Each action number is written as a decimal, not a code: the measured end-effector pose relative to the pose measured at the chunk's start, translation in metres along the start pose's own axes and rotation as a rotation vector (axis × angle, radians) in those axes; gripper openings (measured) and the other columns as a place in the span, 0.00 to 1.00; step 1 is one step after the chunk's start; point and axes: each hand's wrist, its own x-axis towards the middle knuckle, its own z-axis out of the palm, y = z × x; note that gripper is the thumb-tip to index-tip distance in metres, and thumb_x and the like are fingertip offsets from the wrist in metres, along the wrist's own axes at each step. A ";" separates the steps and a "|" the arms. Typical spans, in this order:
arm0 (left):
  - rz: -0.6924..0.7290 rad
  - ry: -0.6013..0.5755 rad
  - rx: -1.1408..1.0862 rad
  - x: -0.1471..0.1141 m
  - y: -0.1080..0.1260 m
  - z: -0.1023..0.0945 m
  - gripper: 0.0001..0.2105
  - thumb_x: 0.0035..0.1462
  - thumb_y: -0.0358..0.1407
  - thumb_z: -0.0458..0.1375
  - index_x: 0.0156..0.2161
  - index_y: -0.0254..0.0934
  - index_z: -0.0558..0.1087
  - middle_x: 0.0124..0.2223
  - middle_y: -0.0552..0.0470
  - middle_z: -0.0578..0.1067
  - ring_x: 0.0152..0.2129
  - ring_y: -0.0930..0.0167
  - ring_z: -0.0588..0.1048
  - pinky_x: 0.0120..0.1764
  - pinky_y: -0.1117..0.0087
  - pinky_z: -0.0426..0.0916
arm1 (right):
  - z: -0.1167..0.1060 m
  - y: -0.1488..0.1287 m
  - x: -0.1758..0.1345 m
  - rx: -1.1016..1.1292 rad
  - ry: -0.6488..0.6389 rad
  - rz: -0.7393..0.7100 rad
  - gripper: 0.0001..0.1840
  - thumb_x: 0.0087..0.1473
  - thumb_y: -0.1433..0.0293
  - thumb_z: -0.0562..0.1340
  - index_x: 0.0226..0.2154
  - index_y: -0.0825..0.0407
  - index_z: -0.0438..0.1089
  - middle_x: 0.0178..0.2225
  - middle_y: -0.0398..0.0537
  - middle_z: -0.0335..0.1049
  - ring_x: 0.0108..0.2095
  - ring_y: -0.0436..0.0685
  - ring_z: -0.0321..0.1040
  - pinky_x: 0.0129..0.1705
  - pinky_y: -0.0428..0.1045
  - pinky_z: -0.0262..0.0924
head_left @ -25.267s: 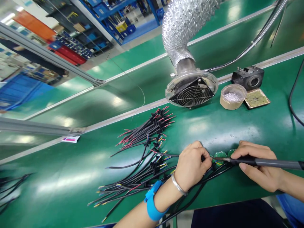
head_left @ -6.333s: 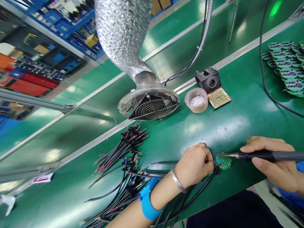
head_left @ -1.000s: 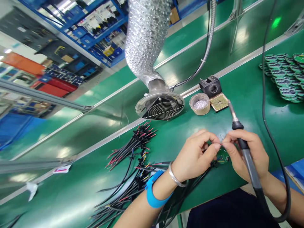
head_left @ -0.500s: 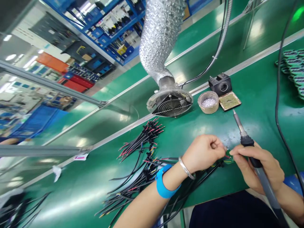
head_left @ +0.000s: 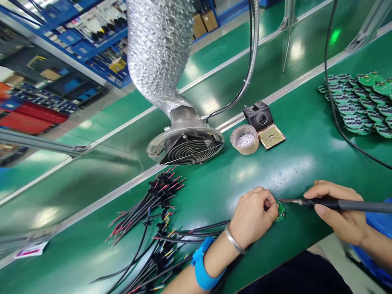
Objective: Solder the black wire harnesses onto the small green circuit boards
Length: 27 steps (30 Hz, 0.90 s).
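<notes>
My left hand (head_left: pixel 254 214) is closed in a pinch at the edge of a small round green circuit board (head_left: pixel 280 212). The fingers cover the board's left part, and whether a wire is also pinched there is hidden. In my right hand (head_left: pixel 339 212) is a soldering iron (head_left: pixel 343 204), held like a pen and lying nearly level. Its tip points left and meets or nearly meets the board's upper edge. Black cables (head_left: pixel 199 230) with coloured wire ends lie to the left, some running toward my left wrist.
A fume extractor hood (head_left: pixel 190 149) on a foil duct (head_left: pixel 159 49) hangs over the bench. Behind the hands stand a round tub (head_left: pixel 245 139) of silvery bits and an iron stand (head_left: pixel 259 116) with a sponge tray (head_left: pixel 272 136). Several green boards (head_left: pixel 361 102) are piled at right, near a black cord (head_left: pixel 332 110).
The soldering iron has swung from pointing up and away to lying nearly level, tip at the board. My right hand has left the board. The view has shifted right.
</notes>
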 end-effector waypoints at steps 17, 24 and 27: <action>-0.033 -0.009 -0.020 0.002 0.000 -0.001 0.05 0.50 0.31 0.55 0.25 0.37 0.68 0.27 0.56 0.70 0.27 0.73 0.68 0.33 0.72 0.59 | 0.001 -0.002 0.002 0.050 -0.040 0.030 0.08 0.52 0.75 0.56 0.35 0.51 0.67 0.25 0.42 0.65 0.24 0.49 0.60 0.26 0.47 0.54; -0.034 -0.014 -0.007 0.001 0.004 -0.002 0.05 0.49 0.31 0.54 0.24 0.37 0.68 0.27 0.56 0.70 0.27 0.73 0.68 0.33 0.72 0.59 | 0.000 -0.005 0.003 0.038 -0.050 0.016 0.08 0.51 0.76 0.56 0.35 0.51 0.67 0.24 0.43 0.64 0.23 0.50 0.59 0.25 0.47 0.53; -0.041 -0.018 0.004 0.002 0.004 -0.002 0.05 0.49 0.30 0.54 0.24 0.37 0.68 0.27 0.56 0.70 0.27 0.73 0.68 0.33 0.71 0.59 | 0.000 -0.004 0.003 0.039 -0.047 0.020 0.08 0.51 0.76 0.56 0.35 0.51 0.67 0.24 0.43 0.64 0.23 0.50 0.59 0.25 0.48 0.54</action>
